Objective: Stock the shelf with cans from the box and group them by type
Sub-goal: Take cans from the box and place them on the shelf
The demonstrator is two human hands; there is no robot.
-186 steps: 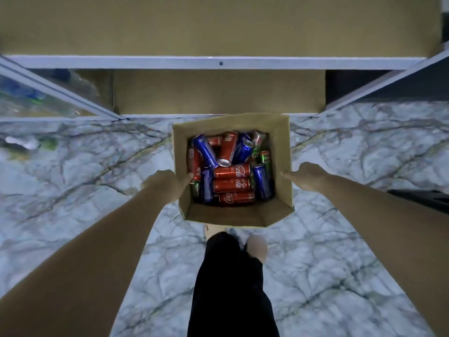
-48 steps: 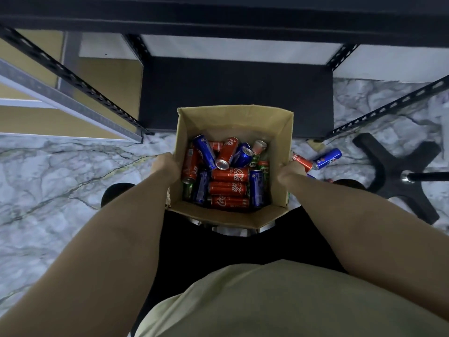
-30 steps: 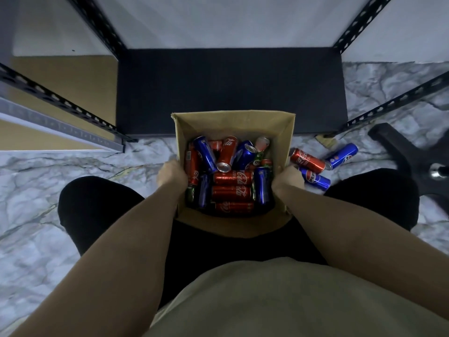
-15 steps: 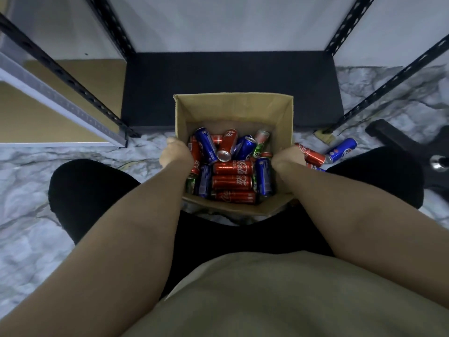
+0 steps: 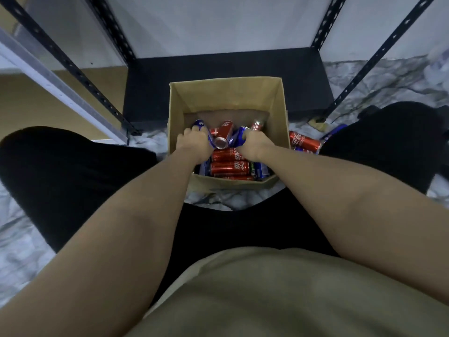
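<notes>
Seen from my head, looking down: the cardboard box stands open on the marble floor between my knees, its far wall just in front of the dark bottom board of the shelf. Both of my hands are inside the box. My left hand has its fingers curled around a blue can lying at the far left of the pile; only the can's far end shows past my knuckles. My right hand has its fingers curled around a second blue can, right of centre. Between the two hands a red can lies tilted, its silver top turned toward me. Nearer to me, red cans lie sideways, stacked one behind another, with a blue can's edge at either side of them. A can with a red and green end shows at the far right of the pile. Outside the box, to its right on the floor, another red can lies on its side, touching a blue can partly hidden by my right knee. The black slotted uprights of the shelf rise at left and right; the board between them carries no cans.
</notes>
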